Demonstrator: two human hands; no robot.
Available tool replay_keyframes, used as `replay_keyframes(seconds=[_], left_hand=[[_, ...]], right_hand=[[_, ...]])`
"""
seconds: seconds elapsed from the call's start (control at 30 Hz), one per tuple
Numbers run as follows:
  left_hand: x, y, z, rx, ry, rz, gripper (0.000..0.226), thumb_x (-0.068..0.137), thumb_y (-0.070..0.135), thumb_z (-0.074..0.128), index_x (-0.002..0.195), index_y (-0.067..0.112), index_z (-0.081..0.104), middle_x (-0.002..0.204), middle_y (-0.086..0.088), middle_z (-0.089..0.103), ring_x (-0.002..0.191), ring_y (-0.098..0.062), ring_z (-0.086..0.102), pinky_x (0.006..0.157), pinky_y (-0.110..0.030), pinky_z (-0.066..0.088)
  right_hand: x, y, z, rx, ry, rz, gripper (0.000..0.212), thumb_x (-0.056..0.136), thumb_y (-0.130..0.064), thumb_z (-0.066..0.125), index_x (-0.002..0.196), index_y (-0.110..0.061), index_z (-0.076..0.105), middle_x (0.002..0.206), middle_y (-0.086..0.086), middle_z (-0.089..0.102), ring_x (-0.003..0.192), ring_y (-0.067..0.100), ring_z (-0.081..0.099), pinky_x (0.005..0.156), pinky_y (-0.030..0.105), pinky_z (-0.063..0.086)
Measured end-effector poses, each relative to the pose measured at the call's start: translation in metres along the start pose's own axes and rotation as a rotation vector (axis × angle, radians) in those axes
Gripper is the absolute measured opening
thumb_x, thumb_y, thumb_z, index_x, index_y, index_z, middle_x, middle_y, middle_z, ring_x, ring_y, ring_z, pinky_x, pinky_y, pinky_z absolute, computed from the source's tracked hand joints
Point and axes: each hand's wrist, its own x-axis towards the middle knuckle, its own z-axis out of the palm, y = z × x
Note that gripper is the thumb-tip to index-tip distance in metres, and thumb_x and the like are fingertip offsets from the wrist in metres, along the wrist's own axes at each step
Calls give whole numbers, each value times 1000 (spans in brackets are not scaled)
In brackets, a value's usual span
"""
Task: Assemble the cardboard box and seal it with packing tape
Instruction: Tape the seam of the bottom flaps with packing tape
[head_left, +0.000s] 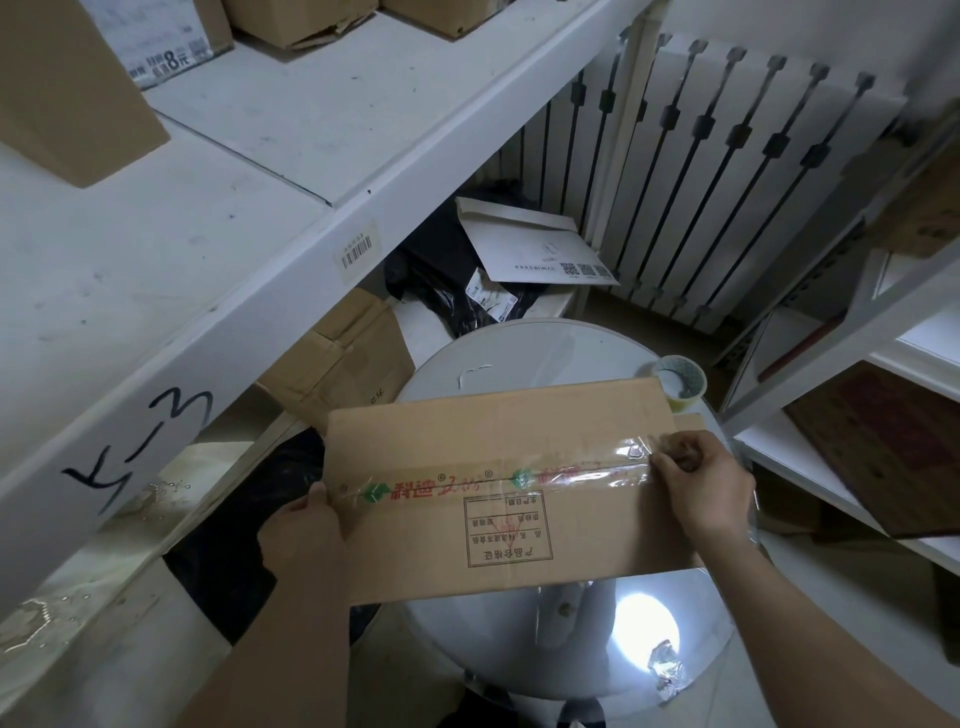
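The cardboard box (467, 431) lies flat-topped on a round, glossy white counter (519, 353), its long side running left to right and its left end overhanging the counter's rim. A tape strip (582, 475), clear and wrinkled, runs along the centre seam over green and red printing.

The left hand (304, 535) grips the box's left end: the thumb rests on the top face, and the other fingers are hidden beneath. The right hand (701, 488) sits at the right end of the seam, its fingers (667, 467) curled and pressed together, pinching the end of the tape strip.

A tape roll (685, 387) stands on the counter just behind the box's far right corner. A crumpled scrap of tape (667, 670) lies near the counter's front edge, beside a bright reflection.

To the left, a white shelf (208, 234) carries a barcode label and a handwritten mark. Behind the counter are black bags (441, 270), a white envelope (535, 244) and a radiator (727, 182). The box's underside and far face are out of sight.
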Motion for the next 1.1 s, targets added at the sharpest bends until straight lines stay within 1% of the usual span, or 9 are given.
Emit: replay_keyframes(seconds=[0.07,0.2,0.4,0.5,0.57,0.77,0.93,1.0,1.1], left_hand=[[1,0,1,16,-32,-24,36,98,31,55,97,-3,67,95,-18,67,84,-29,62,68,-34,46],[1,4,1,36,-44,-58,45,98,35,50,115,-5,60,117,-24,63,108,-39,60,90,-43,49],[-14,13,0,391,203,129,56,92,32,63,132,-1,40,138,-33,33,124,-46,35,101,-49,33],[-3,12,1,591,140,350,24,95,19,58,116,7,61,125,-23,52,114,-40,45,86,-43,37],[2,13,1,620,109,415,21,97,12,53,108,9,70,110,-17,65,96,-32,58,73,-38,45],[-8,16,1,756,91,430,27,98,7,45,84,10,67,79,-7,60,67,-21,50,65,-34,43],[-5,15,-1,861,-15,388,21,99,10,46,85,5,61,84,-12,65,61,-19,50,54,-28,39],[-3,15,0,859,-58,341,18,97,13,49,98,0,62,98,-18,66,72,-22,57,60,-32,47],[-21,12,11,785,35,567,54,92,21,53,137,-6,39,136,-29,47,127,-43,45,101,-52,43]], right_hand=[[1,1,0,-8,3,-3,18,81,-18,74,98,-15,68,91,5,72,90,27,65,76,25,40],[1,3,0,-23,2,-14,18,81,-19,74,98,-15,68,92,6,72,89,27,64,75,25,39],[2,3,0,-26,-8,-4,20,82,-20,74,101,-16,68,93,5,72,90,26,64,75,25,39],[2,3,0,-20,-12,5,21,82,-20,74,101,-17,68,92,5,71,90,26,65,76,26,41],[2,3,0,-19,-15,6,21,81,-20,74,101,-16,68,93,5,71,91,26,65,76,26,41],[5,7,2,8,-6,34,23,79,-22,76,100,-18,68,96,3,73,94,26,66,84,30,45],[3,5,1,4,-10,35,24,80,-22,75,102,-17,68,96,4,73,95,28,65,84,31,45],[2,4,0,8,-9,50,26,80,-22,75,104,-16,68,96,5,73,98,29,65,85,31,44],[1,1,-2,6,-14,64,36,80,-24,75,115,-20,66,100,7,73,104,31,62,89,32,44]])
